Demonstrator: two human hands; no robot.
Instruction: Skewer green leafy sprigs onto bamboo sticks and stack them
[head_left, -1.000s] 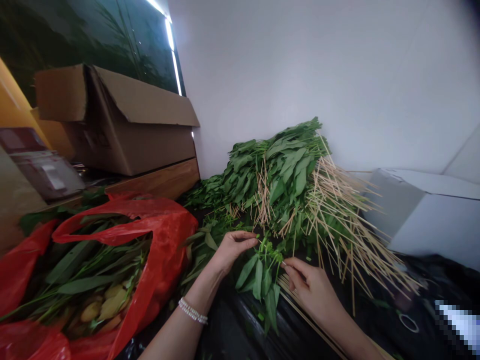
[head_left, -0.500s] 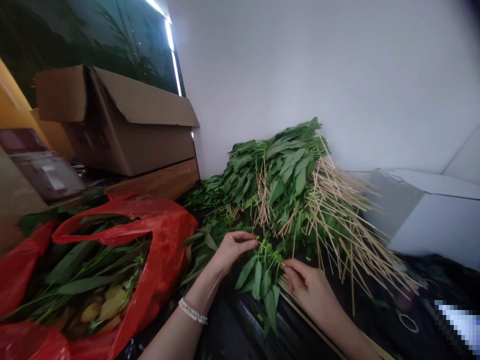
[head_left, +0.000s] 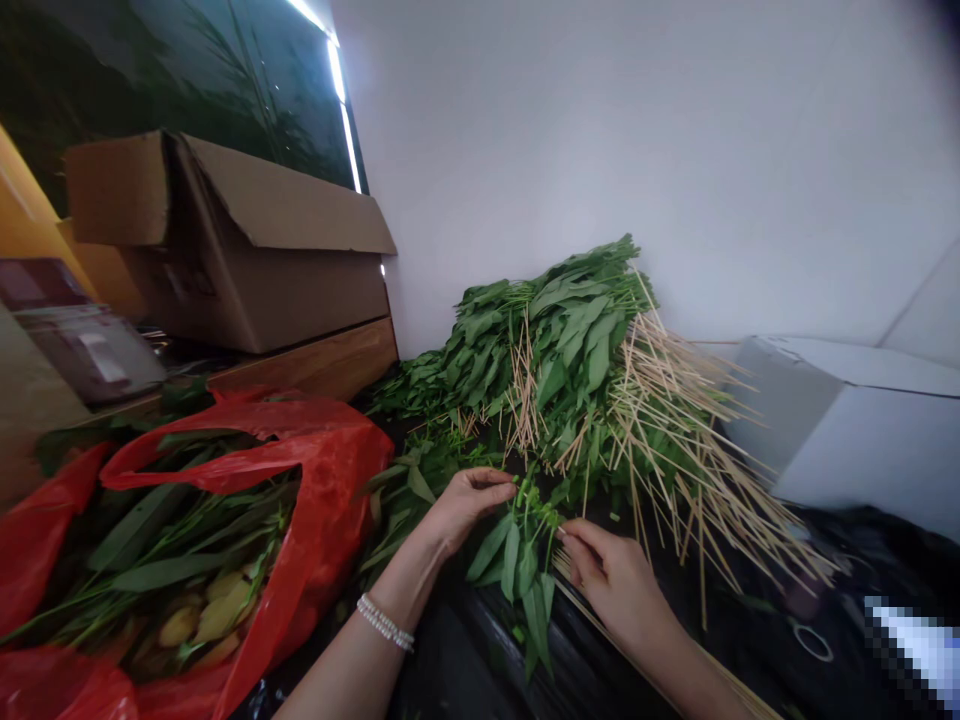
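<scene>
Between my hands hangs a small bunch of leafy greens (head_left: 529, 570), its cut stems lined up along a thin skewer whose stick is mostly hidden. My left hand (head_left: 469, 500), with a beaded bracelet on the wrist, pinches the far left end, thumb against fingers. At the other end, my right hand (head_left: 615, 575) is closed on the skewer's stick with thumb and forefinger. Behind them rises a pile of skewered greens (head_left: 570, 310), long leaves to the left. Their bare bamboo sticks (head_left: 697, 420) fan out to the right.
A red plastic bag (head_left: 337, 450) at left holds long leaves and potato-like pieces. Behind it stands an open cardboard box (head_left: 292, 290). A white box (head_left: 870, 440) is at right. Loose sticks (head_left: 600, 625) lie beneath my right hand on black plastic sheeting (head_left: 442, 660).
My right hand has shifted very slightly left, with the greens still between both hands. My left hand holds its place and the pile is unchanged.
</scene>
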